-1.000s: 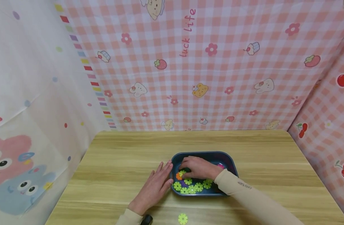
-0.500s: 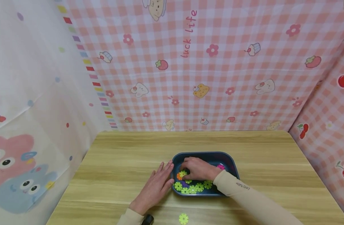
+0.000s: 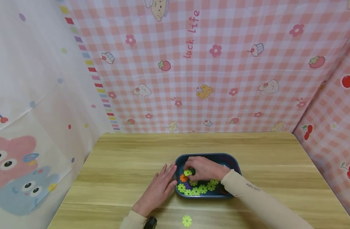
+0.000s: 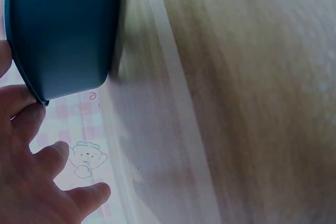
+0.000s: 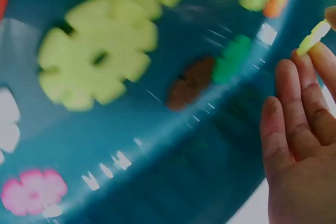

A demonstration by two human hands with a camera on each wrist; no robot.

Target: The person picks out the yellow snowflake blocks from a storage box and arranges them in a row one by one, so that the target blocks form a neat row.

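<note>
A dark blue tray (image 3: 218, 197) holds several notched plastic snowflake discs. My right hand (image 3: 206, 168) reaches over its left half and pinches one yellow-green snowflake disc (image 5: 314, 38) between thumb and fingers. That disc is held edge-on in the right wrist view, with the other fingers stretched out. Beside the fingertips lie an orange disc (image 3: 183, 178) and a purple disc (image 3: 188, 185). My left hand (image 3: 157, 192) lies with spread fingers, their tips at the tray's left rim. From the left wrist, fingers touch the rim of the tray (image 4: 63, 35).
More yellow-green discs (image 3: 202, 189) line the tray's front side. Pink (image 5: 34, 192), brown (image 5: 191, 82) and green discs (image 5: 232, 59) lie along its wall. One yellow-green disc (image 3: 187, 221) sits on the wooden table (image 3: 129, 152) near the front. Patterned cloth hangs behind and at both sides.
My right hand has risen slightly with a yellow-green disc pinched in its fingertips, uncovering more of the orange disc. The left hand has stayed at the tray's rim.
</note>
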